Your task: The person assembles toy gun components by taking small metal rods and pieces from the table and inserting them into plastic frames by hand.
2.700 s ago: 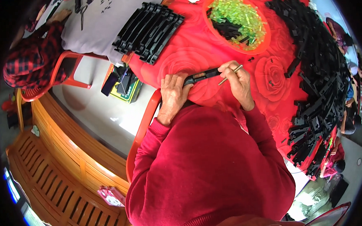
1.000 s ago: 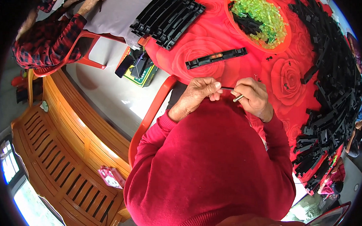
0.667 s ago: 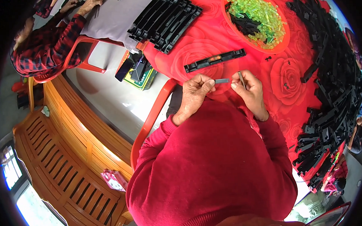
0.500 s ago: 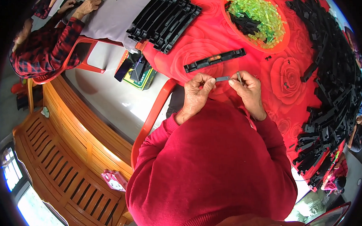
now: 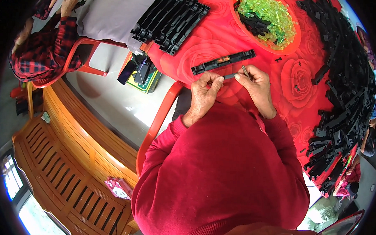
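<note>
Shifted slightly forward, the left hand point(image 5: 202, 97) and right hand point(image 5: 256, 88) brought a flat dark-grey strip point(image 5: 229, 76) nearer a long black plastic holder point(image 5: 223, 62). An orange-brown slatted wooden bench point(image 5: 72, 121) stood far left; bare red rose-patterned tablecloth point(image 5: 296, 80) separated the hands from heaped black plastic parts point(image 5: 345, 103) at right. Left fingers pinched the strip, nearly level, between the hands; right fingers, at its other end, clasped a slim metallic rod point(image 5: 245, 71).
</note>
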A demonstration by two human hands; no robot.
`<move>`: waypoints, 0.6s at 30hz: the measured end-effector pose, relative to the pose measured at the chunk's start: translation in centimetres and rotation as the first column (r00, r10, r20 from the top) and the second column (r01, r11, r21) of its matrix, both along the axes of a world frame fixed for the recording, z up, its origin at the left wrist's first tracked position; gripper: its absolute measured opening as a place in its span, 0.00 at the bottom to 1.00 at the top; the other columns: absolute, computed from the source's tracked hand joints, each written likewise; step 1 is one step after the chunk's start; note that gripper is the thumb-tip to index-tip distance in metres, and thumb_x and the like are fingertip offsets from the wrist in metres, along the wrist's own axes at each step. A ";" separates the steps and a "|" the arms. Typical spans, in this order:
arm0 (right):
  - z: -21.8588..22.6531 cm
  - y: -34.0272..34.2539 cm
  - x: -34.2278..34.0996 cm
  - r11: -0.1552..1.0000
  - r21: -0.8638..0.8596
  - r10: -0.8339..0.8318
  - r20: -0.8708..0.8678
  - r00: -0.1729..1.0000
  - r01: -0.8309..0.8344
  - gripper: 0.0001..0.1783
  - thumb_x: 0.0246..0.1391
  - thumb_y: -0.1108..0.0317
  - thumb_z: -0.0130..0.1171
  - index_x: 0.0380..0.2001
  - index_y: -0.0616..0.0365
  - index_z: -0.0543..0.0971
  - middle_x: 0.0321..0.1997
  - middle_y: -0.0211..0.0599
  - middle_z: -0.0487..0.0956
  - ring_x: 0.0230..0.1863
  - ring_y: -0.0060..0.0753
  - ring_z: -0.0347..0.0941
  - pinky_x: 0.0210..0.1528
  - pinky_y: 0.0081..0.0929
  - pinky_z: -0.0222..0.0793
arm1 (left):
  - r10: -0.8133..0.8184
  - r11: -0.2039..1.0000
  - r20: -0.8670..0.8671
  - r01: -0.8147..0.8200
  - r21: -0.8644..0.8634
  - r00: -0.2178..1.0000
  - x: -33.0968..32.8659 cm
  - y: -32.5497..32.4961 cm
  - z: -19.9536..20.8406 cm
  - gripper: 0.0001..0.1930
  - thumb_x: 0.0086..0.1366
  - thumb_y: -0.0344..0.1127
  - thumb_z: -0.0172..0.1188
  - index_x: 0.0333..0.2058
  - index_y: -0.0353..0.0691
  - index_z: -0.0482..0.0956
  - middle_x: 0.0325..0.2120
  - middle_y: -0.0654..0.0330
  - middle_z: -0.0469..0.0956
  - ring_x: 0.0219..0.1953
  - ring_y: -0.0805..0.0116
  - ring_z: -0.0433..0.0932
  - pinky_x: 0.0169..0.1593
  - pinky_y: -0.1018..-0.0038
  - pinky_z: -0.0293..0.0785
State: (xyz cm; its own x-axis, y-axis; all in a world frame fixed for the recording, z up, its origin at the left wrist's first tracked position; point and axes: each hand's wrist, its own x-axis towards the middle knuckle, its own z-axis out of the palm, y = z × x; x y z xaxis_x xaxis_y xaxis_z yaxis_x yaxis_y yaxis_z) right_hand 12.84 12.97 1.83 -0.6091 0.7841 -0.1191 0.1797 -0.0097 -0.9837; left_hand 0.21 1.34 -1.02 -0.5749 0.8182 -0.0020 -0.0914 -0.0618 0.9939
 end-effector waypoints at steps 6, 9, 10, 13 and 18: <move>0.0 0.9 -1.4 0.992 0.119 0.033 0.011 0.999 -0.034 0.08 0.49 0.73 0.63 0.21 0.61 0.74 0.16 0.16 0.62 0.20 0.09 0.53 0.20 0.16 0.49 | 0.023 0.998 0.029 -0.022 -0.061 0.999 -0.7 0.3 -0.1 0.05 0.61 0.30 0.61 0.30 0.35 0.77 0.22 0.63 0.77 0.25 0.79 0.74 0.33 0.81 0.70; -1.0 2.0 -2.2 0.986 0.161 -0.052 0.081 0.995 0.038 0.07 0.48 0.73 0.62 0.20 0.62 0.76 0.14 0.17 0.63 0.18 0.10 0.54 0.19 0.17 0.50 | 0.105 0.980 -0.405 -0.165 -0.115 0.908 -1.0 0.1 0.4 0.05 0.57 0.28 0.63 0.30 0.36 0.78 0.26 0.60 0.78 0.30 0.71 0.76 0.37 0.77 0.70; -1.3 2.3 -2.3 0.986 0.161 -0.054 0.083 0.995 0.040 0.07 0.48 0.73 0.62 0.20 0.62 0.76 0.14 0.17 0.63 0.18 0.10 0.54 0.19 0.17 0.50 | 0.107 0.974 -0.660 -0.212 -0.081 0.744 -1.3 0.0 0.5 0.07 0.54 0.28 0.64 0.32 0.36 0.78 0.31 0.58 0.77 0.35 0.66 0.75 0.41 0.73 0.69; -1.9 2.5 -2.9 0.986 0.148 -0.099 0.121 0.988 0.081 0.07 0.47 0.72 0.62 0.21 0.62 0.77 0.13 0.20 0.67 0.17 0.11 0.57 0.19 0.19 0.53 | 0.095 0.969 -0.889 -0.248 -0.021 0.447 -1.6 0.0 0.1 0.11 0.49 0.29 0.65 0.34 0.37 0.79 0.40 0.57 0.75 0.45 0.57 0.71 0.49 0.64 0.65; -3.2 2.6 -3.3 0.963 0.246 -0.152 0.177 0.973 0.105 0.07 0.45 0.70 0.64 0.22 0.63 0.78 0.14 0.32 0.74 0.16 0.16 0.64 0.20 0.23 0.60 | 0.055 0.978 -0.942 -0.208 -0.016 0.331 -2.2 0.5 -1.1 0.15 0.46 0.31 0.66 0.36 0.39 0.79 0.46 0.56 0.71 0.51 0.52 0.66 0.54 0.55 0.60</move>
